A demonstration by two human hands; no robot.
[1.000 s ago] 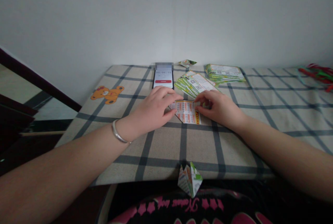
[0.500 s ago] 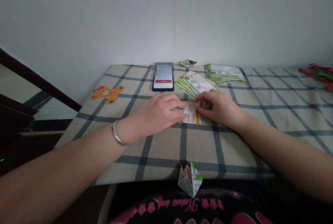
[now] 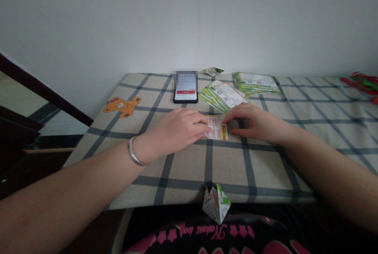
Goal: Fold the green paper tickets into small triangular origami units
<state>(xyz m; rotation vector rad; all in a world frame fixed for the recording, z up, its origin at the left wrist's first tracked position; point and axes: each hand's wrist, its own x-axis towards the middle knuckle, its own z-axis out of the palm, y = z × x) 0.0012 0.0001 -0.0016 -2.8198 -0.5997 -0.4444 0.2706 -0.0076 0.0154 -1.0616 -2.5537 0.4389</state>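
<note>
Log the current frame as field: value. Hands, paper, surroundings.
left hand: fingers over white-orange printed paper sheet
right hand: thumb and index parted at sheet's right edge; contact unclear
beyond hands: black-framed phone; fanned green-white paper leaflets
near wall: small folded green-white paper; green-white leaflet stack
near edge: pointed folded multicoloured paper
surface: beige, dark-checked tablecloth
</note>
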